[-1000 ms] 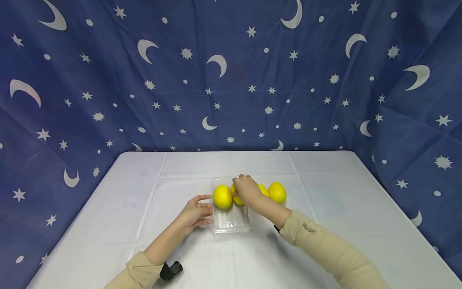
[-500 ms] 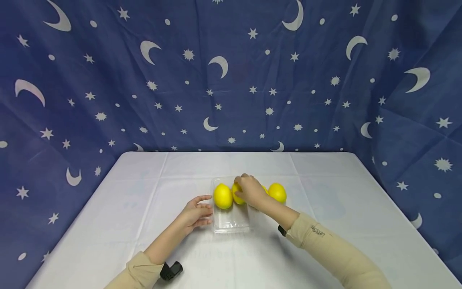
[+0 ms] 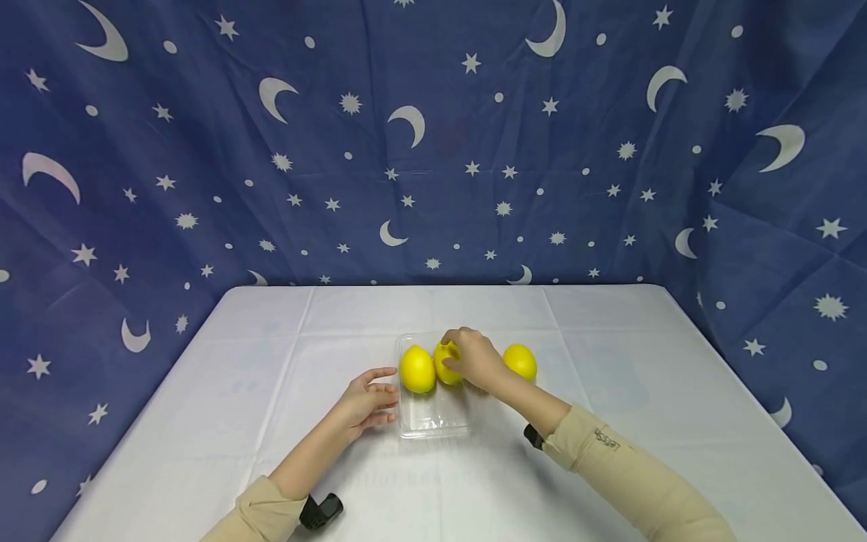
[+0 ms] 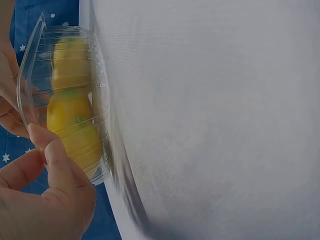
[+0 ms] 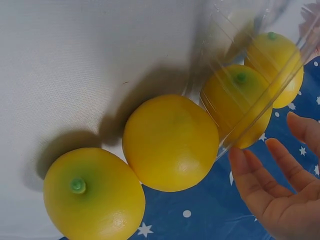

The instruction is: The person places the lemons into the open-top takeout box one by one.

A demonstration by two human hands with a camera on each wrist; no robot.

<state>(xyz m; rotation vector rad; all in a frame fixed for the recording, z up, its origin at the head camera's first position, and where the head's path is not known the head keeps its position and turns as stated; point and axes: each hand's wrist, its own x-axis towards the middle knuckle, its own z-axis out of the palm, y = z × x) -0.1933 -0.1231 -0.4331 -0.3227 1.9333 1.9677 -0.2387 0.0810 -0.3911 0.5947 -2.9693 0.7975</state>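
A clear plastic box (image 3: 435, 423) holds two yellow lemons with green stem nubs, one (image 3: 416, 370) at its left and another (image 3: 445, 370) beside it. My left hand (image 3: 362, 405) rests its fingertips against the box's left rim. Over the right side of the box, my right hand (image 3: 476, 361) has its fingers spread loosely near the second lemon; the right wrist view shows nothing gripped. Outside the box sit two more lemons touching each other. One of these (image 5: 170, 142) is hidden behind my right hand in the head view; the other (image 3: 520, 362) lies farther right.
A white cloth covers the table (image 3: 609, 452). Behind and at the sides hangs a blue curtain (image 3: 447, 135) with moons and stars. Black wrist cameras are strapped under both wrists, the left one (image 3: 321, 512) near the front.
My right hand has loosened its fingers from the second lemon and shifted slightly right, hiding the third lemon. The left hand keeps its place at the box.
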